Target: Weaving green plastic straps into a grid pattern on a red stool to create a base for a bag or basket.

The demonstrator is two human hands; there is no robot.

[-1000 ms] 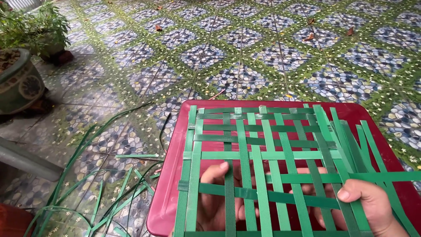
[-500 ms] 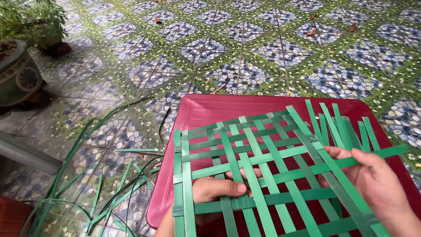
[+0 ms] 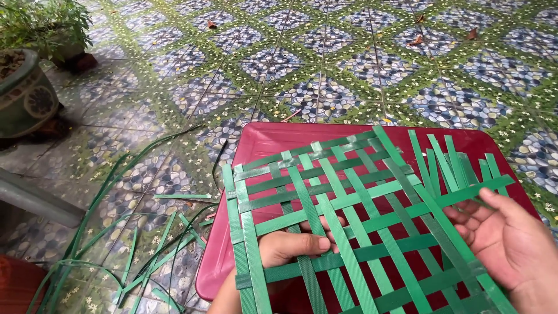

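- Where the view begins at far left: pot (image 3: 23,96) with plant (image 3: 40,23) behind it, both on tiled floor (image 3: 325,58), well apart from the work.
- Lower left: loose strips (image 3: 116,256) scattered on the floor, some curled, nearest ones just beside the tray's left edge.
- Centre: red tray (image 3: 273,139) lying flat on the floor; mat (image 3: 349,221) of green strips, open weave with wide gaps, held over the tray and tilted, left side lower.
- Left hand (image 3: 290,247): under the mat near its lower left, fingers curled, thumb showing through a gap and pressed over a strip; closed on the mat from below.
- Right edge of the mat: several strip ends unwoven, fanned out and sticking past the tray's far right corner.
- Right hand (image 3: 505,244): mostly open, fingers extended and slipped among the strips at the right edge, thumb resting on top; light touch, no firm grasp seen.
- Risk, judged: weave loose, nothing locking the crossings; a tug or tilt likely to slide strips sideways and open the gaps unevenly.
- Risk, judged: free ends at right liable to slip out of the last crossings, given only the light touch there.
- Risk, judged: single pinch at left as main support; sag or twist of the mat possible.
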